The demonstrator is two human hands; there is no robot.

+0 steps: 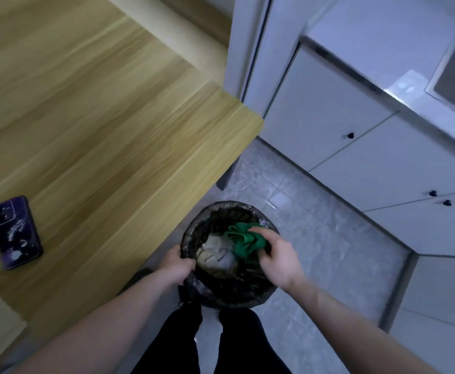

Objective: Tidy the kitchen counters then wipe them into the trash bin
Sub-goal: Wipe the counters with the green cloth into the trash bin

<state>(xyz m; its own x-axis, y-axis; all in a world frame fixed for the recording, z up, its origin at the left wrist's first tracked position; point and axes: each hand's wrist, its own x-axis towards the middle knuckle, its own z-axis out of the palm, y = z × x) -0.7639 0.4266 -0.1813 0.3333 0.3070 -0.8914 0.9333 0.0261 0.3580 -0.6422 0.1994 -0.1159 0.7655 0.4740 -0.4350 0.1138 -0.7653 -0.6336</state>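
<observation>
the person stands over a round trash bin (229, 295) lined with a black bag, which sits on the grey tiled floor (315, 238) just off the near right corner of the wooden surface (91, 109). the left hand (176, 263) grips the bin's left rim, fingers curled over the edge and the bag. the right hand (275, 255) is closed around a bunched green cloth (244, 238), holding it above the bin's open mouth, toward its far right side. inside the bin some pale crumpled rubbish (215, 256) shows.

the step in hand looks like shaking or dropping wiped-up debris from the cloth into the bin. to do it well, the left hand should keep the rim steady so the light bin does not tip or slide on the tiles, and the cloth should be kept low and well inside the ring of the rim, so crumbs fall into the bag and not onto the floor. loosening the folds a little would release what is trapped in them; whether anything is caught there cannot be told.

a dark phone (16, 233) lies on the surface, well to the left. white cabinets (356, 125) stand to the far right.
</observation>
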